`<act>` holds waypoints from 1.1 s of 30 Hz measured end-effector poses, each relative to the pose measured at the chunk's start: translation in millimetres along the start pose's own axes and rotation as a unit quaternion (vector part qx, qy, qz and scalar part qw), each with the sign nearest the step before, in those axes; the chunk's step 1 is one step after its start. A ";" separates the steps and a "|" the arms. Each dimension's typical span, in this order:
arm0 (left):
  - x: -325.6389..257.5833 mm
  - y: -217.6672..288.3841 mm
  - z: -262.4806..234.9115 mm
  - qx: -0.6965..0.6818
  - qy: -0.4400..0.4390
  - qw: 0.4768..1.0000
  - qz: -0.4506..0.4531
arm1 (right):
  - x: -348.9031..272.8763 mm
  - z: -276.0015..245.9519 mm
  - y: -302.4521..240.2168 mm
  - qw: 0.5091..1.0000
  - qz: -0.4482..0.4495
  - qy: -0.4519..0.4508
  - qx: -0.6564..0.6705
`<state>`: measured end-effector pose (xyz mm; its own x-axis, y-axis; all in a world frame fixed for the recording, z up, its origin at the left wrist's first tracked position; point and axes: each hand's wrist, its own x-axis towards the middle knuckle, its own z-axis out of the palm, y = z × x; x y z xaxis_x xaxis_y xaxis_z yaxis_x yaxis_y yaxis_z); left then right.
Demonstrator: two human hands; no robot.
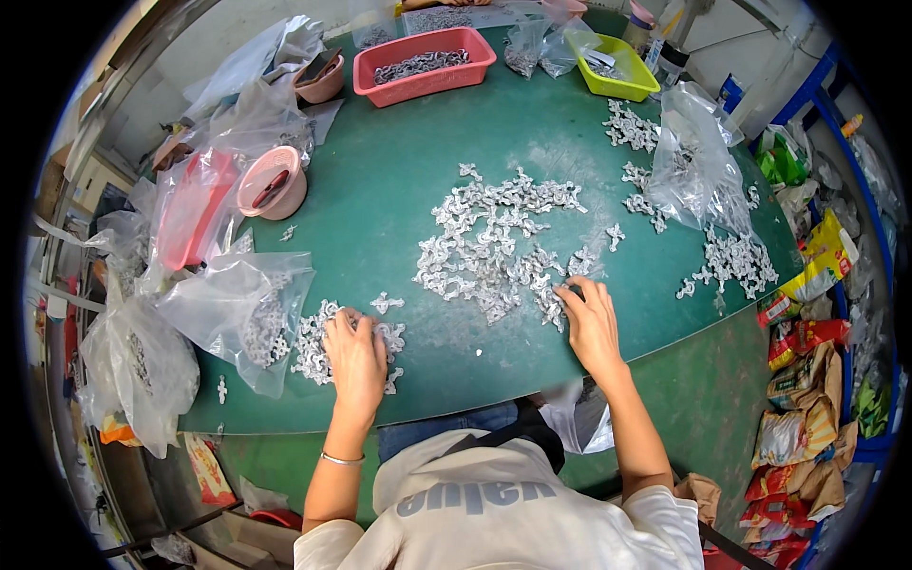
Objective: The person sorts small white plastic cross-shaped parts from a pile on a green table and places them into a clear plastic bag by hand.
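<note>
A large heap of small, grey, cross-shaped metal parts [489, 242] lies in the middle of the green table [380, 209]. At its near right edge is my right hand [591, 321], fingers bent down and drawn together at the parts; what they grip is hidden. My left hand [355, 359] rests on a smaller pile of the same parts [312, 347] near the table's front edge. Its fingers curl down, and whatever they hold is out of sight. One loose part [386, 303] lies just beyond this hand, and another [616, 237] sits right of the large heap.
Clear plastic bags [249, 318] of parts crowd the left side, by a pink basket [273, 183] with a red-handled tool. Red [425, 90] and yellow-green [616, 84] trays stand at the back. A bag [698, 166] and more parts [730, 261] lie right. Someone's hand [454, 3] shows at the far edge.
</note>
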<state>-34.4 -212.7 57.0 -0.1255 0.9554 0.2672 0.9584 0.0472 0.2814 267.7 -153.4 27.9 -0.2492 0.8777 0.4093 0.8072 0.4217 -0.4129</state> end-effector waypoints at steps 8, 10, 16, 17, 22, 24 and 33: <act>0.0 21.0 7.0 -0.054 0.022 0.998 0.015 | 2.0 4.8 19.0 0.996 0.028 0.014 0.082; 0.6 29.3 9.6 -0.060 0.002 0.997 0.043 | 1.9 5.7 8.2 0.999 0.007 -0.031 0.016; -8.6 14.7 26.7 -0.004 -0.080 0.992 0.096 | 7.5 -1.7 16.4 1.000 -0.005 0.022 -0.010; -8.4 13.4 26.2 -0.006 -0.072 0.992 0.102 | 7.5 -2.3 18.7 0.999 -0.008 0.046 -0.006; -2.2 31.9 12.1 -0.139 -0.024 0.983 0.117 | -0.9 -2.8 4.2 0.841 0.246 -0.045 0.479; 0.8 51.1 4.9 -0.275 -0.045 0.954 0.115 | 0.5 -15.8 -18.5 0.770 0.267 -0.126 0.565; 14.5 96.0 -17.0 -0.617 -0.252 0.743 0.056 | -8.9 -49.1 -58.3 0.704 0.241 -0.221 0.631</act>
<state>51.4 -199.3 103.5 0.3482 0.9354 0.0615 -0.0494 -0.0472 0.9977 249.1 -197.0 88.3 -0.4753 0.8559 -0.2040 -0.1925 -0.3274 -0.9251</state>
